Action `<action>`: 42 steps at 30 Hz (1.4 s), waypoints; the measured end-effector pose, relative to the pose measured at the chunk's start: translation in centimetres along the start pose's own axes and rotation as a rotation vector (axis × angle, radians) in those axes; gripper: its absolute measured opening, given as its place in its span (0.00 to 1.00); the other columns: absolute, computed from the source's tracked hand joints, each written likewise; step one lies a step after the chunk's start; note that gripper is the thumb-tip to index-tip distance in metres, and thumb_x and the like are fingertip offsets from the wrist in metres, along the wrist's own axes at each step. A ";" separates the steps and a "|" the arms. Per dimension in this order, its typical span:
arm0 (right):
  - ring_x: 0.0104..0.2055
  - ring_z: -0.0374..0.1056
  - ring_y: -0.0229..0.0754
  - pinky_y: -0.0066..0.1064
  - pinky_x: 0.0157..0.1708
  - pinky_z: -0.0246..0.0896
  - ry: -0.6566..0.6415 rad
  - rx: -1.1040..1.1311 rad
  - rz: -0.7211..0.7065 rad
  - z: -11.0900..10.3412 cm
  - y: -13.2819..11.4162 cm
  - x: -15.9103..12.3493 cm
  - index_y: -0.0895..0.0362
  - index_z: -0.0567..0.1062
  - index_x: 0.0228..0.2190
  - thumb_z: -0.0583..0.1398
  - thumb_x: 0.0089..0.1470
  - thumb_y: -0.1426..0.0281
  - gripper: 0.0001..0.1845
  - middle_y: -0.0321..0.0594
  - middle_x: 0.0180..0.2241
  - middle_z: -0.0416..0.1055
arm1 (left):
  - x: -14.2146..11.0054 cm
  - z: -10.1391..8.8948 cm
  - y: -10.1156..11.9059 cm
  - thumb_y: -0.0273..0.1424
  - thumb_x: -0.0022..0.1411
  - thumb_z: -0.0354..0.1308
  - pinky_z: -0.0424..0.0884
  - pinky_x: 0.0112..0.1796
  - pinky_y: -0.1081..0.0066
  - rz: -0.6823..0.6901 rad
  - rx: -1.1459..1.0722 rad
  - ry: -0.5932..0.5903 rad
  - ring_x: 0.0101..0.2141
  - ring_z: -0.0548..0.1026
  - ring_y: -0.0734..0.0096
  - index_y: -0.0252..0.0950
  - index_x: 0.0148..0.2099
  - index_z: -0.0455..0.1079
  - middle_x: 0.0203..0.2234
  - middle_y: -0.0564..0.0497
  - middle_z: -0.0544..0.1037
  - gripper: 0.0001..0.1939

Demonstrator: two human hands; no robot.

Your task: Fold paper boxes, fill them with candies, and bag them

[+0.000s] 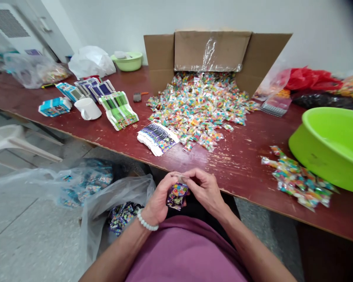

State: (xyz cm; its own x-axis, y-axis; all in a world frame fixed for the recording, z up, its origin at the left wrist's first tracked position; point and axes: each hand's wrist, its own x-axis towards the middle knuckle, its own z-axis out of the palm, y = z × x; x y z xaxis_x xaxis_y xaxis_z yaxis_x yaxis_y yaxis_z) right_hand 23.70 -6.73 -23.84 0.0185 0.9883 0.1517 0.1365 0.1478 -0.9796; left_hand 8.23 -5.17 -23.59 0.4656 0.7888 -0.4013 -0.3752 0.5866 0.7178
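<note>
OK, left to right, placing everything off the box (213,51). Blue sleeves (55,107) far left of it on the table (241,160), then the mug (91,109), then green sleeves (120,111), closer to it. Open bag (91,223) sits low, left and my side of the box, purple packs (125,215) inside.

My left hand (157,199) is on my side of the box, at the table's near edge. It grips the packet (176,196) along its left flank, thumb up by the top end, fingers curled behind; those tips I can't see. Packet lies below my fingertips, long axis running roughly from them back toward my shirt (188,250), top end away from me. Left is the nearer hand: palm right beside it.

My right hand (206,194) comes in from the right, thumb and index pinched together on the top end. Both hands meet there; can't tell if that end is open.

Purple sleeves (159,139) lie front-left of the box, just past my hands. Candies (206,105) spill out of its front. More candies and the green basin (317,152) sit right of it.
</note>
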 end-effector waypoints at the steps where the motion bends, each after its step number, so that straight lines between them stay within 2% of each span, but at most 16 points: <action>1: 0.28 0.70 0.40 0.29 0.28 0.65 0.007 -0.073 -0.070 -0.3 -0.2 0.1 0.54 0.80 0.34 0.62 0.60 0.64 0.08 0.38 0.30 0.76 | 0.0 0.0 0.2 0.38 0.63 0.59 0.75 0.21 0.69 -0.038 -0.036 -0.019 0.25 0.76 0.67 0.35 0.45 0.69 0.29 0.50 0.76 0.13; 3: 0.30 0.72 0.41 0.30 0.31 0.67 -0.043 -0.153 -0.166 -0.8 -0.6 0.2 0.53 0.81 0.36 0.61 0.62 0.65 0.08 0.39 0.31 0.77 | -0.1 0.0 0.6 0.40 0.65 0.57 0.75 0.20 0.68 -0.127 -0.084 -0.037 0.23 0.76 0.65 0.34 0.45 0.69 0.27 0.49 0.76 0.14; 5: 0.33 0.73 0.42 0.31 0.33 0.68 -0.119 -0.154 -0.193 -1.1 -0.8 0.2 0.52 0.81 0.38 0.60 0.63 0.66 0.09 0.40 0.34 0.78 | 0.0 -0.1 0.9 0.43 0.67 0.54 0.74 0.19 0.67 -0.187 -0.106 -0.042 0.20 0.76 0.65 0.33 0.45 0.68 0.26 0.48 0.76 0.16; 9: 0.38 0.74 0.43 0.33 0.37 0.70 -0.141 -0.129 -0.193 -1.1 -0.4 0.1 0.53 0.80 0.38 0.61 0.61 0.68 0.07 0.42 0.38 0.78 | 0.2 -0.2 0.7 0.47 0.67 0.53 0.73 0.17 0.69 -0.181 -0.113 -0.063 0.17 0.75 0.67 0.35 0.49 0.68 0.25 0.51 0.76 0.20; 12: 0.37 0.73 0.43 0.33 0.37 0.70 -0.155 -0.033 -0.063 -0.9 0.2 0.1 0.54 0.80 0.36 0.64 0.59 0.66 0.06 0.41 0.36 0.77 | 0.3 -0.2 0.5 0.45 0.64 0.56 0.71 0.18 0.73 -0.079 -0.015 0.000 0.18 0.74 0.71 0.36 0.50 0.71 0.26 0.52 0.76 0.20; 15: 0.34 0.73 0.41 0.32 0.35 0.70 -0.152 0.144 0.111 -0.5 0.7 0.3 0.55 0.79 0.36 0.67 0.55 0.62 0.10 0.39 0.35 0.77 | 0.1 -0.2 0.4 0.43 0.63 0.58 0.71 0.21 0.74 0.039 0.122 0.057 0.22 0.74 0.73 0.36 0.51 0.73 0.31 0.50 0.78 0.20; 19: 0.33 0.73 0.41 0.32 0.34 0.70 -0.115 0.201 0.162 0.0 0.6 0.4 0.56 0.80 0.35 0.69 0.51 0.60 0.13 0.39 0.33 0.78 | -0.2 -0.1 0.4 0.44 0.62 0.59 0.72 0.26 0.75 0.125 0.258 0.087 0.32 0.76 0.67 0.38 0.55 0.74 0.44 0.46 0.79 0.23; 21: 0.29 0.72 0.40 0.31 0.30 0.69 -0.094 0.166 0.168 0.1 0.4 0.5 0.56 0.81 0.32 0.70 0.48 0.61 0.12 0.38 0.30 0.77 | -0.3 -0.1 0.4 0.46 0.62 0.58 0.72 0.26 0.74 0.084 0.231 0.072 0.33 0.76 0.66 0.39 0.57 0.73 0.46 0.45 0.78 0.25; 24: 0.24 0.69 0.38 0.29 0.25 0.66 -0.085 0.238 0.203 0.2 0.0 0.8 0.56 0.81 0.28 0.71 0.46 0.61 0.12 0.38 0.27 0.77 | -0.2 -0.1 0.4 0.53 0.63 0.53 0.71 0.23 0.73 -0.017 0.146 0.060 0.27 0.75 0.69 0.38 0.61 0.70 0.40 0.43 0.80 0.32; 27: 0.23 0.68 0.38 0.30 0.24 0.66 -0.122 0.366 0.256 0.4 -0.5 1.1 0.56 0.81 0.25 0.72 0.44 0.61 0.12 0.38 0.27 0.78 | -0.2 -0.2 0.6 0.56 0.63 0.51 0.70 0.22 0.73 -0.033 0.174 0.077 0.22 0.73 0.70 0.35 0.61 0.70 0.32 0.44 0.80 0.36; 33: 0.24 0.68 0.37 0.29 0.24 0.64 -0.061 0.370 0.256 1.1 -0.5 1.5 0.57 0.80 0.24 0.72 0.42 0.64 0.10 0.40 0.30 0.79 | 0.0 -0.4 1.0 0.50 0.62 0.56 0.70 0.22 0.74 0.031 0.270 0.107 0.24 0.75 0.68 0.32 0.55 0.75 0.28 0.46 0.80 0.30; 36: 0.22 0.66 0.35 0.28 0.22 0.63 -0.060 0.402 0.286 1.3 -0.4 1.7 0.57 0.79 0.23 0.72 0.42 0.64 0.11 0.39 0.31 0.79 | 0.0 -0.5 1.0 0.50 0.63 0.55 0.68 0.20 0.74 0.021 0.275 0.109 0.20 0.74 0.70 0.30 0.53 0.76 0.25 0.46 0.79 0.30; 39: 0.23 0.67 0.36 0.29 0.23 0.64 -0.096 0.326 0.231 1.5 -0.6 1.6 0.57 0.78 0.24 0.69 0.47 0.63 0.11 0.40 0.33 0.79 | 0.1 -0.7 0.8 0.49 0.63 0.56 0.68 0.18 0.74 0.029 0.227 0.119 0.19 0.73 0.70 0.30 0.54 0.75 0.26 0.46 0.80 0.29; 42: 0.35 0.72 0.42 0.33 0.33 0.68 -0.129 0.066 -0.003 1.6 -0.7 0.9 0.55 0.78 0.30 0.64 0.56 0.66 0.06 0.42 0.40 0.77 | 0.5 -1.1 0.7 0.40 0.62 0.56 0.69 0.18 0.73 -0.006 0.027 0.108 0.19 0.74 0.70 0.32 0.54 0.75 0.31 0.47 0.81 0.23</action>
State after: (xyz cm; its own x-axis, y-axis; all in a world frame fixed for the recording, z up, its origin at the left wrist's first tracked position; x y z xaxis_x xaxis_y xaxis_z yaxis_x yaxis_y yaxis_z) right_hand 22.00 -5.90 -23.19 -0.1098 0.9839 0.1409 0.0704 0.1491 -0.9863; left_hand 7.27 -4.15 -23.93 0.3785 0.8011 -0.4636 -0.3501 0.5875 0.7295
